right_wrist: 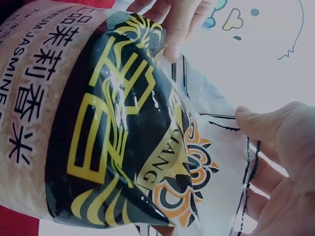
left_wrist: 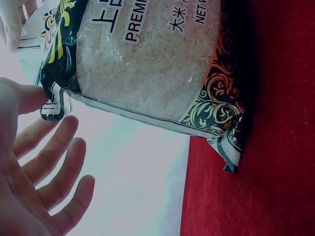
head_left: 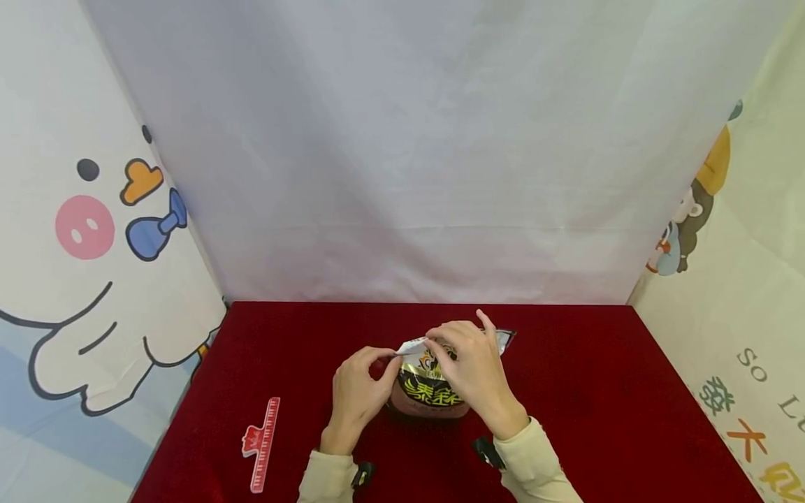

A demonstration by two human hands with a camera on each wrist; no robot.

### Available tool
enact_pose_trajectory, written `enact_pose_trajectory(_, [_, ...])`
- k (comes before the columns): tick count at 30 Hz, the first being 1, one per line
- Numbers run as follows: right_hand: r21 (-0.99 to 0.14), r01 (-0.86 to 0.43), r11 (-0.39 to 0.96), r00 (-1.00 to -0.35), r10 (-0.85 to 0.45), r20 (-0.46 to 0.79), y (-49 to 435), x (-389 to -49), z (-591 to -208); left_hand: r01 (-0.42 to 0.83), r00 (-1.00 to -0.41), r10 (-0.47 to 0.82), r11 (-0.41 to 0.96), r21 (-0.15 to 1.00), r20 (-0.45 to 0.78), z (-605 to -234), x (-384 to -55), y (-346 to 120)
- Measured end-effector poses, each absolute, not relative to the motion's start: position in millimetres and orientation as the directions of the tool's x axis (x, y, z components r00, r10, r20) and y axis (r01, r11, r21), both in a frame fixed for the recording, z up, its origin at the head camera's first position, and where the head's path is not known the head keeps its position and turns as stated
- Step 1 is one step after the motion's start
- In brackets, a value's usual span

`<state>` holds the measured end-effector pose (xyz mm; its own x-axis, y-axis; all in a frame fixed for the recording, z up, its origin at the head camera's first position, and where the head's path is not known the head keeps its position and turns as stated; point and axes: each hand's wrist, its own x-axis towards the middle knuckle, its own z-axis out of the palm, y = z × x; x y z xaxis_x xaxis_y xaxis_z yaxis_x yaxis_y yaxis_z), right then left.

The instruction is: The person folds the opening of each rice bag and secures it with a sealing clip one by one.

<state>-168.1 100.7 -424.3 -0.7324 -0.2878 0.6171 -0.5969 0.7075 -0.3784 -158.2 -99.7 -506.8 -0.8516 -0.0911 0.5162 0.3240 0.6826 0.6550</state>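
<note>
A bag of rice (head_left: 430, 404), clear with a black and yellow band, stands on the red table between both hands. Its white top part is bent over. At the bag's upper left corner, my left hand (head_left: 360, 388) pinches the edge between thumb and index finger; its other fingers are spread in the left wrist view. My right hand (head_left: 472, 367) holds the white top edge, thumb in front and fingers behind, as the right wrist view shows. Loose rice grains (left_wrist: 147, 69) show through the clear front. The bag's upper right corner sticks out beyond my right hand.
A long pink strip (head_left: 265, 447) with piano-key marks and a red cartoon tab lies on the red tabletop (head_left: 591, 405), left of my left hand. White cloth (head_left: 402, 154) hangs behind the table, and printed cloths hang at both sides.
</note>
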Motion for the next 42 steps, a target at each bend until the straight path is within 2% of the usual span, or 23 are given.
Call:
enact_pose_trajectory(22, [-0.362, -0.592, 0.72, -0.727, -0.282, 0.627, 99.8, -161.4, -426.8, 0.252, -0.885, -0.119, 0.692, 0.677, 0.451, -514.3, -147.4, -115.3])
enact_pose_trajectory(42, [-0.368, -0.588, 0.721, -0.732, -0.28, 0.621, 99.4, -163.4, -426.7, 0.22, -0.891, -0.141, 0.697, 0.683, 0.431, -523.3, -146.3, -122.3])
